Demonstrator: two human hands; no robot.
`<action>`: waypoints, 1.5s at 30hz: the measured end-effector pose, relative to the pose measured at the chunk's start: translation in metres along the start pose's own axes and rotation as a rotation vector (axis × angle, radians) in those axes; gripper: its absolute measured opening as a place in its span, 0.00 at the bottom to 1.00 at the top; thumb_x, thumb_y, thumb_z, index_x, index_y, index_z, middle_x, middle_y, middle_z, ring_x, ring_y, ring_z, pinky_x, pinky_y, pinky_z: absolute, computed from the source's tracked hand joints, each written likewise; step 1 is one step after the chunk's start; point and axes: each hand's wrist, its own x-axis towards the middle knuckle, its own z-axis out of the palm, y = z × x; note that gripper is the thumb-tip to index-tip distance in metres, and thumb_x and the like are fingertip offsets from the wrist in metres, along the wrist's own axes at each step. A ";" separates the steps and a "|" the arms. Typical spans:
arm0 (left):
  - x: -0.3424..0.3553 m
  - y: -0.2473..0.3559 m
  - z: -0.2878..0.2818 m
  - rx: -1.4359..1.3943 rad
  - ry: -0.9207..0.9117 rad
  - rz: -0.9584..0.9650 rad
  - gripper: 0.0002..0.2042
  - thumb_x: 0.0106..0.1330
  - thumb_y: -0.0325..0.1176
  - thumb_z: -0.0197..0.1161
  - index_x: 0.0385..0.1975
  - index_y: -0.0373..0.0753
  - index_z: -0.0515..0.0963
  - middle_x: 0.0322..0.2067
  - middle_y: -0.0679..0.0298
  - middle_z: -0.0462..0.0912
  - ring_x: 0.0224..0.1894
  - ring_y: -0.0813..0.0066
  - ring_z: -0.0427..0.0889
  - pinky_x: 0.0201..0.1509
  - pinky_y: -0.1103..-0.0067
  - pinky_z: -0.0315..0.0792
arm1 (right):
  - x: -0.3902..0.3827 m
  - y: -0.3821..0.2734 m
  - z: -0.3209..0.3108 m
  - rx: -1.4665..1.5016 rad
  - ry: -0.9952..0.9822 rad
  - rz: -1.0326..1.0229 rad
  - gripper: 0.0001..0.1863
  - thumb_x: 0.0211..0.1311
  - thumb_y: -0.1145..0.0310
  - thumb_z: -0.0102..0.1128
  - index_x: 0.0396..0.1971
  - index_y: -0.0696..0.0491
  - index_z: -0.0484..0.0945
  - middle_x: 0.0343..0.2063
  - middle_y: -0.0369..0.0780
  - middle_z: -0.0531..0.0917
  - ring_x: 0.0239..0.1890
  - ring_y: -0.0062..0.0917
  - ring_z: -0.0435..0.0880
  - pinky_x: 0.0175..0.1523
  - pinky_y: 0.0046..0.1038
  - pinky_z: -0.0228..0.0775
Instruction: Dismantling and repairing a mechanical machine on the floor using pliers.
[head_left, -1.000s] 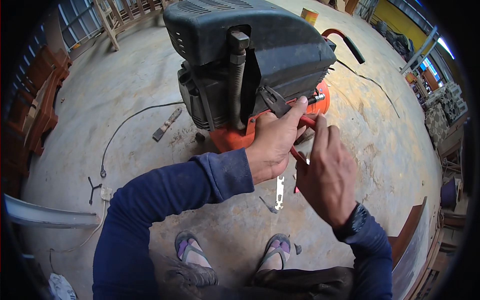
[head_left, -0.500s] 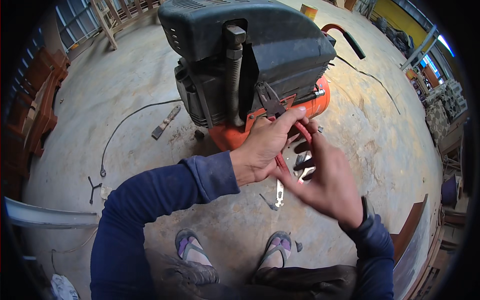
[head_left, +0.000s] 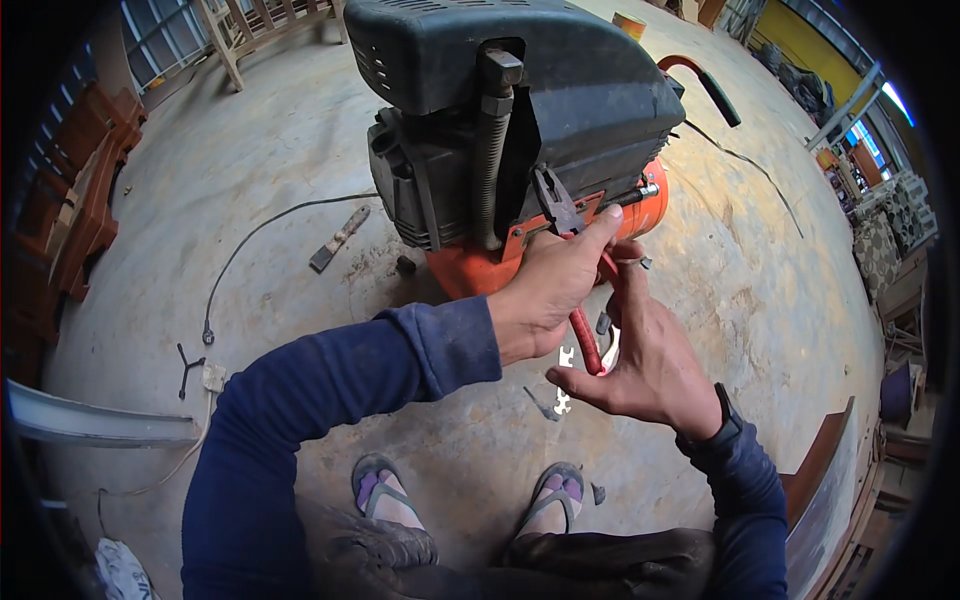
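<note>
- Left hand (head_left: 545, 290) clenched round red pliers (head_left: 572, 260); nose set on the bracket of the compressor (head_left: 520, 130), mid-scene.
- Right hand (head_left: 650, 365) loose beneath, fingers touching the lower handle.
- Pliers likely stiff steel, fairly light; rubber handles look grippy, best held well back.
- Wrench (head_left: 563, 380) lies on the floor (head_left: 250, 180) nearby.
</note>
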 end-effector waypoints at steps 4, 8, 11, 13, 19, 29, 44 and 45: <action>0.006 -0.002 -0.002 -0.068 -0.022 0.033 0.16 0.68 0.49 0.59 0.31 0.41 0.77 0.34 0.67 0.82 0.38 0.81 0.77 0.48 0.82 0.70 | 0.005 -0.007 -0.006 -0.142 0.164 -0.075 0.35 0.43 0.68 0.69 0.52 0.62 0.63 0.23 0.45 0.72 0.24 0.40 0.74 0.31 0.35 0.68; 0.012 -0.005 -0.002 -0.119 -0.085 0.050 0.16 0.66 0.50 0.61 0.30 0.42 0.76 0.34 0.67 0.82 0.37 0.81 0.77 0.47 0.82 0.71 | 0.007 -0.003 -0.009 -0.211 0.173 -0.064 0.33 0.42 0.68 0.68 0.50 0.61 0.65 0.24 0.46 0.74 0.25 0.41 0.77 0.31 0.36 0.69; 0.014 -0.006 -0.003 -0.160 -0.120 0.044 0.16 0.65 0.50 0.62 0.29 0.43 0.75 0.34 0.66 0.82 0.37 0.81 0.78 0.47 0.81 0.72 | 0.007 -0.005 -0.001 -0.262 0.258 -0.116 0.32 0.42 0.68 0.68 0.49 0.61 0.66 0.27 0.47 0.75 0.26 0.41 0.79 0.30 0.36 0.70; 0.014 -0.007 -0.004 -0.224 -0.152 0.027 0.16 0.65 0.49 0.62 0.28 0.42 0.75 0.34 0.65 0.82 0.37 0.81 0.79 0.47 0.81 0.73 | 0.003 -0.016 0.005 -0.417 0.239 0.057 0.32 0.42 0.69 0.69 0.48 0.61 0.66 0.30 0.47 0.75 0.27 0.41 0.80 0.29 0.36 0.71; 0.017 -0.003 -0.006 -0.260 -0.257 0.023 0.16 0.65 0.49 0.63 0.29 0.41 0.77 0.36 0.64 0.82 0.38 0.81 0.77 0.48 0.82 0.72 | 0.005 -0.025 0.005 -0.602 0.259 0.133 0.31 0.43 0.68 0.69 0.47 0.62 0.66 0.35 0.48 0.76 0.26 0.40 0.81 0.27 0.34 0.72; 0.012 -0.002 -0.002 -0.158 -0.215 0.045 0.16 0.65 0.48 0.62 0.29 0.39 0.78 0.38 0.59 0.83 0.43 0.74 0.81 0.51 0.78 0.75 | 0.015 -0.011 -0.020 -0.126 -0.059 0.259 0.25 0.49 0.68 0.65 0.45 0.61 0.67 0.29 0.45 0.76 0.21 0.30 0.78 0.23 0.31 0.70; -0.003 -0.007 0.009 -0.120 0.022 0.184 0.11 0.65 0.38 0.60 0.31 0.35 0.79 0.29 0.65 0.81 0.31 0.82 0.78 0.36 0.82 0.74 | 0.004 -0.025 -0.029 0.199 -0.142 0.405 0.32 0.59 0.60 0.61 0.58 0.63 0.63 0.32 0.43 0.76 0.31 0.28 0.79 0.34 0.27 0.79; -0.002 -0.008 0.010 -0.107 0.078 0.230 0.10 0.65 0.37 0.60 0.30 0.35 0.79 0.28 0.66 0.81 0.30 0.82 0.78 0.35 0.83 0.73 | -0.006 -0.034 -0.014 -0.277 0.014 0.198 0.33 0.58 0.61 0.62 0.59 0.63 0.63 0.32 0.44 0.76 0.33 0.30 0.80 0.34 0.28 0.78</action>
